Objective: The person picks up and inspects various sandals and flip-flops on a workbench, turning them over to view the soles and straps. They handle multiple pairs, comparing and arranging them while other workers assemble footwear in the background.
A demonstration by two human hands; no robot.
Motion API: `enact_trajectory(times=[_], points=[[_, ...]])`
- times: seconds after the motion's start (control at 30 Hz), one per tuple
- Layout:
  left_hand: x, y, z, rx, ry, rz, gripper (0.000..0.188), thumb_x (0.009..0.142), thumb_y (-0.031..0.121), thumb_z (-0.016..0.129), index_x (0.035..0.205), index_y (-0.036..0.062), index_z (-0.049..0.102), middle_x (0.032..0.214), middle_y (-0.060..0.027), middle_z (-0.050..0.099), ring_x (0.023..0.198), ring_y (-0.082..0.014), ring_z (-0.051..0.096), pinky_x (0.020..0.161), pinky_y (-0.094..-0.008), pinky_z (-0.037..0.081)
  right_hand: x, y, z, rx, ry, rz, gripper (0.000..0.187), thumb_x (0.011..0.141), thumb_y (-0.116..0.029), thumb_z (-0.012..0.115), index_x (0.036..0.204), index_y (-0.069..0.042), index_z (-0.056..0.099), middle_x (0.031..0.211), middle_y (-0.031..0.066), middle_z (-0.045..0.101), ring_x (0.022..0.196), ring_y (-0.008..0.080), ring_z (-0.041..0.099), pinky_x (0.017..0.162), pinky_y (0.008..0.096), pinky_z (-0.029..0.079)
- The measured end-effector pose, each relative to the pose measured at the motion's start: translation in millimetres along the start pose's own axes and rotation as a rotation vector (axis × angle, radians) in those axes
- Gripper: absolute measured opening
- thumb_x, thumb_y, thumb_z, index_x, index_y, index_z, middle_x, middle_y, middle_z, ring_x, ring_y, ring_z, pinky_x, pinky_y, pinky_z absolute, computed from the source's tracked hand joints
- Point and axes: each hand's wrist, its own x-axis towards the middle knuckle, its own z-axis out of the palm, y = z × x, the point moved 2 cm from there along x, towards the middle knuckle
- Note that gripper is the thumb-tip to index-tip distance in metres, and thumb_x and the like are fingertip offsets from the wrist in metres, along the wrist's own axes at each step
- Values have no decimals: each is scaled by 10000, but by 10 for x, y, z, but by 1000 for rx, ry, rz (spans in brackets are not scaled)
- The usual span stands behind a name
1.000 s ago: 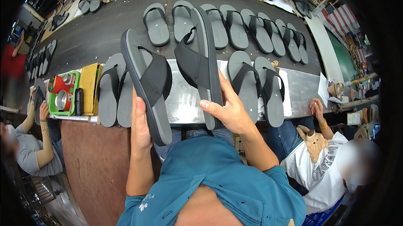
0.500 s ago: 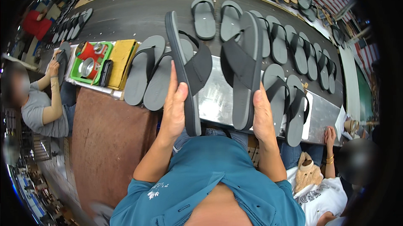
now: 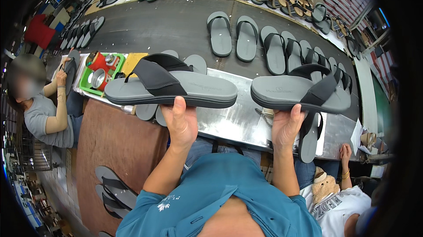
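Two grey flip-flops with black straps are held up over the metal worktop. My left hand (image 3: 179, 124) grips the left flip-flop (image 3: 207, 88) by the middle of its sole, thumb on the near edge and fingers hidden beneath. That flip-flop lies sideways, strap end toward the left. My right hand (image 3: 286, 124) has the right flip-flop (image 3: 282, 88) in the same way, its strap end pointing right. The heel ends face each other with a gap between. Behind and below the left one, another pair of flip-flops (image 3: 197, 63) is partly hidden on the table.
A dark belt (image 3: 167, 21) beyond bears rows of flip-flops (image 3: 275, 54). A green tray (image 3: 119, 67) with red tins and a cup stands left. More flip-flops (image 3: 116, 188) lie on a brown surface (image 3: 119, 135). Co-workers sit at left and right, one handling a sandal (image 3: 72, 72).
Both flip-flops have turned from upright to lying sideways, strap ends outward, soles down. My view has shifted, showing flip-flops on the brown surface at lower left.
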Motion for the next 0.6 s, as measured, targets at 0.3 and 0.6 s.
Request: enact_trajectory(times=[0.3, 0.6], points=[[81, -28, 298, -293, -6, -323, 667, 922, 598, 544, 1381, 126, 437, 1354, -62, 514, 1271, -222, 485, 1081, -432, 402, 2, 20, 376, 697, -42, 454, 601, 957, -551, 515, 1327, -77, 496, 1294, 94, 582, 1124, 232, 609, 938, 397, 556], [-14, -172, 443, -465, -50, -452, 654, 920, 583, 553, 1384, 129, 470, 1391, -97, 510, 1283, -257, 484, 1080, -442, 403, -86, 218, 328, 1146, -61, 735, 867, 840, -608, 656, 1326, 63, 401, 1308, 219, 484, 1230, 369, 505, 1006, 387, 516]])
